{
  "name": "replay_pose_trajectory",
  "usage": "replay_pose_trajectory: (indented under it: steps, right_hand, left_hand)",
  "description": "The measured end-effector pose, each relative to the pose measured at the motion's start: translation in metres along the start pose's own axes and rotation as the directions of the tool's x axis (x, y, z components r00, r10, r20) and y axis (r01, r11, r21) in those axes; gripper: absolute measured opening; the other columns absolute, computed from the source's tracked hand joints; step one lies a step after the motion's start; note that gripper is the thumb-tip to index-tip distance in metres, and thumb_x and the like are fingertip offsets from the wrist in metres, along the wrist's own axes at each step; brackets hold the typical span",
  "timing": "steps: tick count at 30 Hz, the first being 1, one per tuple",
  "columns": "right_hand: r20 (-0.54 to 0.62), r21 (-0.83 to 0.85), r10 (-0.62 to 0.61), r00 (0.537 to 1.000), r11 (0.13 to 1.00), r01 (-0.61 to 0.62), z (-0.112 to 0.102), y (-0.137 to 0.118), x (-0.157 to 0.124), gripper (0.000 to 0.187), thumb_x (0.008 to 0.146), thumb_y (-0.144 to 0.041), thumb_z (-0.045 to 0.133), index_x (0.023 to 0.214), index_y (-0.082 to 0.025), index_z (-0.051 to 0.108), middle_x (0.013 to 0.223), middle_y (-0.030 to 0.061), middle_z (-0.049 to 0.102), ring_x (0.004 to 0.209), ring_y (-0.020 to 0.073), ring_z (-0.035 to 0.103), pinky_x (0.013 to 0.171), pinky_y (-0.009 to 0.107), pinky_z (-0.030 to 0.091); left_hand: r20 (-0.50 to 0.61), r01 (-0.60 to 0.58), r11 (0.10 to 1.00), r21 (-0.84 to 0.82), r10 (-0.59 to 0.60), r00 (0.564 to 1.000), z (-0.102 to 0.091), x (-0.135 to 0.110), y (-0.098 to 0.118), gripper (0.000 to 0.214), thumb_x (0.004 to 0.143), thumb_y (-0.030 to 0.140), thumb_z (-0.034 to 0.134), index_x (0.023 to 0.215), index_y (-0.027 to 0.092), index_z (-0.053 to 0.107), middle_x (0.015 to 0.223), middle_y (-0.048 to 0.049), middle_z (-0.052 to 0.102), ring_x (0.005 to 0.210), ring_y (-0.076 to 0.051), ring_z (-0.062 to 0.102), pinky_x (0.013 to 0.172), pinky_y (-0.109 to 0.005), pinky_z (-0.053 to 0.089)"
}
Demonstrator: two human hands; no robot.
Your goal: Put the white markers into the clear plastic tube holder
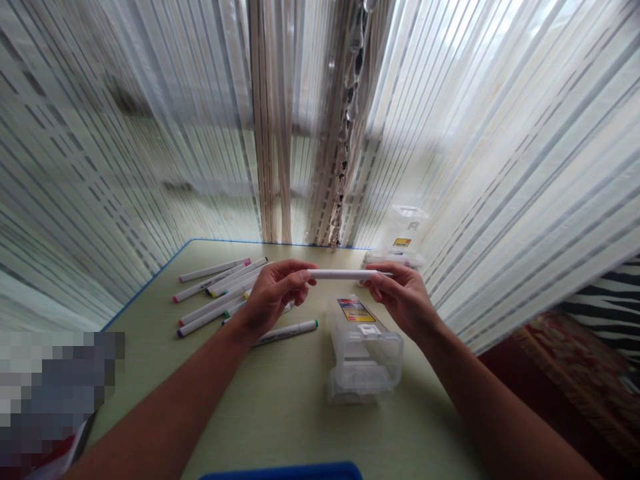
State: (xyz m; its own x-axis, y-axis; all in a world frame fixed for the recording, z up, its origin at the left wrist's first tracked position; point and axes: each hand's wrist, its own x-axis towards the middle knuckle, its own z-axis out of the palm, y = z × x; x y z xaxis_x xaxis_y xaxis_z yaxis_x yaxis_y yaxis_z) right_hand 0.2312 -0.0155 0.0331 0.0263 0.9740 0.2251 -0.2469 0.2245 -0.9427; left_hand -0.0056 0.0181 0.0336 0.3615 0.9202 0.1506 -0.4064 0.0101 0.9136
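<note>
I hold a white marker (343, 274) level above the green table (280, 413), one end in each hand. My left hand (275, 293) pinches its left end with fingers curled. The right end sits in the closed fingers of my right hand (400, 293). Below the marker an empty clear plastic marker case (363, 350) lies on its side with a red and yellow label. Several white markers (220, 293) with coloured caps are scattered on the table to the left of my left hand, and one green-capped marker (287, 331) lies beneath it.
Striped sheer curtains (500, 167) hang close behind and beside the table. A second clear case (400, 250) stands at the far right edge. A blue object (285, 472) shows at the table's near edge. A red patterned rug (580, 373) covers the floor at right.
</note>
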Motion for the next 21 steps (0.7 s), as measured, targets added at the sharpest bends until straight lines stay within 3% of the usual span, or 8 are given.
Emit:
replay_pose_trajectory:
  steps: [11,21]
  right_hand:
    - [0.007,0.003,0.007,1.0,1.0,-0.007,0.0016,-0.0027,0.0003,0.02,0.07,-0.029,0.082,0.088,-0.022,0.079,0.067,0.0039,0.071,0.049,0.0107,0.051,0.044,0.025,0.029]
    - [0.022,0.016,0.008,1.0,1.0,-0.008,0.0,-0.0012,0.0007,0.017,0.071,-0.026,0.082,0.088,-0.022,0.077,0.069,0.0043,0.073,0.048,0.0099,0.052,0.045,0.024,0.035]
  left_hand:
    - [-0.01,-0.002,1.0,-0.031,0.001,1.0,-0.0012,0.0017,0.0002,0.021,0.072,0.024,0.072,0.088,0.011,0.077,0.07,-0.0074,0.071,0.046,-0.009,0.054,0.045,-0.022,0.039]
    - [-0.013,-0.011,1.0,-0.022,0.011,1.0,-0.0022,0.0014,-0.0016,0.02,0.074,0.023,0.072,0.089,0.012,0.076,0.07,-0.0071,0.072,0.048,-0.009,0.055,0.046,-0.021,0.04]
